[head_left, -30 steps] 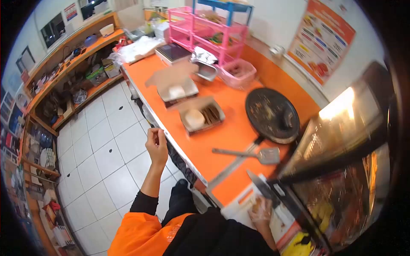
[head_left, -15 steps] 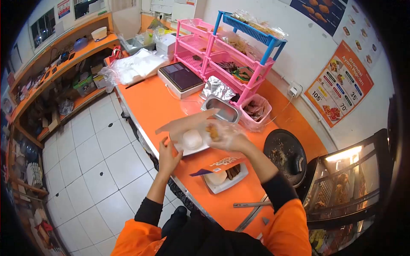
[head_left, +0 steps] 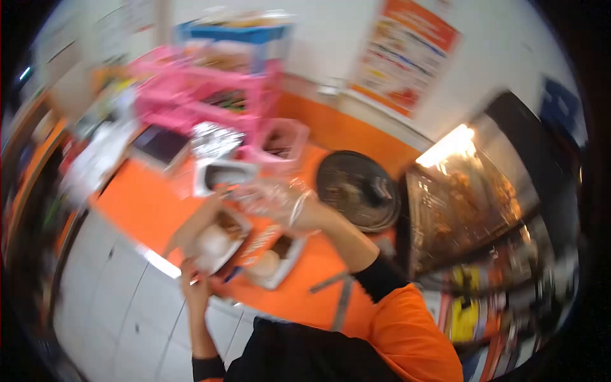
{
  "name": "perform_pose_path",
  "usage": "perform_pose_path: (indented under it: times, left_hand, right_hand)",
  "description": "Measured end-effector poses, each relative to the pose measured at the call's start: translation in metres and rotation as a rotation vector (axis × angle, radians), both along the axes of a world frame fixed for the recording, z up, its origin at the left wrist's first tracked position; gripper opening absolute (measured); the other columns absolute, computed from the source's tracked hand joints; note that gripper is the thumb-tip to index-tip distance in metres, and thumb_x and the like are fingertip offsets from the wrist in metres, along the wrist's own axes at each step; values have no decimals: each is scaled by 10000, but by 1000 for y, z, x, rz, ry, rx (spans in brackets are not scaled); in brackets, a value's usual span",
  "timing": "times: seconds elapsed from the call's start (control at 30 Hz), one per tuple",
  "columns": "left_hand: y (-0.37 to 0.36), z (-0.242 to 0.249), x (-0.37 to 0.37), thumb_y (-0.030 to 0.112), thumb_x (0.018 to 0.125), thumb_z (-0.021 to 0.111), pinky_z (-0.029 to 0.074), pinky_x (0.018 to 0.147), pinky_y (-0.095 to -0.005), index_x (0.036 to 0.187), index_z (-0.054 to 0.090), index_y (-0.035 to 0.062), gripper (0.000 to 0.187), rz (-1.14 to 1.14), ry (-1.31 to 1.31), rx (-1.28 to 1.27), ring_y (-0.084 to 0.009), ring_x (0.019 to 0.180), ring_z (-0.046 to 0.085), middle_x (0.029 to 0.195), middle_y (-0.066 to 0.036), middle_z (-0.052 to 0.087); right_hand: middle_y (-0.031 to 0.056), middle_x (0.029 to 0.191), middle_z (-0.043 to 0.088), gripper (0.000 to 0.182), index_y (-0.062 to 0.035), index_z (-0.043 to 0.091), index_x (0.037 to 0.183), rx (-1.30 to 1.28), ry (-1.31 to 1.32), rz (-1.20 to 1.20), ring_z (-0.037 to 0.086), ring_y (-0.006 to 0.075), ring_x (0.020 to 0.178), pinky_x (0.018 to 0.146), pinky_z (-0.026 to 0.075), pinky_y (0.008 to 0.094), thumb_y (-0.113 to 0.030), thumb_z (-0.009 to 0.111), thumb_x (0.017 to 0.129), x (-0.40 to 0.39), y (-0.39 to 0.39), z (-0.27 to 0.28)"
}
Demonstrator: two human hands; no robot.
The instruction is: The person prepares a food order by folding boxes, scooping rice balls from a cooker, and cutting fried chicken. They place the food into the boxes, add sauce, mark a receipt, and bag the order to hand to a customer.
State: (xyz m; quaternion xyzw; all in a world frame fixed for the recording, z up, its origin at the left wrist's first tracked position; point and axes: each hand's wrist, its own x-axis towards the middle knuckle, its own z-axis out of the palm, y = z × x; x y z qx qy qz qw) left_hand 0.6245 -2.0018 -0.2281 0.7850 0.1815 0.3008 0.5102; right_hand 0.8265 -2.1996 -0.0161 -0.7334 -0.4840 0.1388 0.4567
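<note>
The frame is smeared by motion. A paper takeaway box point(head_left: 230, 256) lies with its flap raised, holding a white mound of rice point(head_left: 213, 242) and a brown piece that looks like fried chicken point(head_left: 228, 223). My left hand point(head_left: 194, 290) is at the box's near left edge, thumb and fingers apart. Above the box's far side is my right hand point(head_left: 273, 200) in a clear plastic glove, fingers stretched leftward, beside a metal tray point(head_left: 202, 181); I make out no food in it. A second takeaway box point(head_left: 286, 270) beside the first contains rice and something dark brown.
A round dark pan point(head_left: 356, 191) stands to the right, near a lit food warmer point(head_left: 471, 197). Behind are a pink bin point(head_left: 283, 143), crumpled foil point(head_left: 216, 140), a pink rack point(head_left: 172, 95) and a tablet point(head_left: 159, 143). Metal tongs or a similar utensil point(head_left: 328, 282) lie near the front.
The view has swung right. My right hand has let go of the fried piece, now apparently in the first box, and has moved away toward the metal tray. My left hand stays by the box.
</note>
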Motion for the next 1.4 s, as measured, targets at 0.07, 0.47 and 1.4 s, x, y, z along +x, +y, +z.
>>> perform_pose_path:
  times: [0.07,0.47,1.4]
  left_hand:
    - [15,-4,-3,164,833,585,492,683,-312,1132,560,35,326,84,-105,-138,-213,916,575,1075,-86,557]
    - [-282,139,57,135,845,574,467,696,-325,1031,553,14,223,-268,-596,75,-225,866,579,948,-95,561]
    - [-750,14,-84,352,978,349,399,983,-375,1420,251,0,574,-1492,111,376,-374,1202,453,1427,-267,319]
  right_hand:
    - [111,1133,620,424,-44,565,1216,122,77,-82,607,189,1007,853,500,333,-321,603,896,-39,-70,26]
    - [172,1130,618,380,-15,585,1151,-337,-274,-1493,579,280,1075,967,432,358,-310,521,920,-324,-629,-74]
    - [258,960,626,760,48,199,1418,-825,120,-1706,625,361,858,741,483,477,-325,515,835,-329,-801,-136]
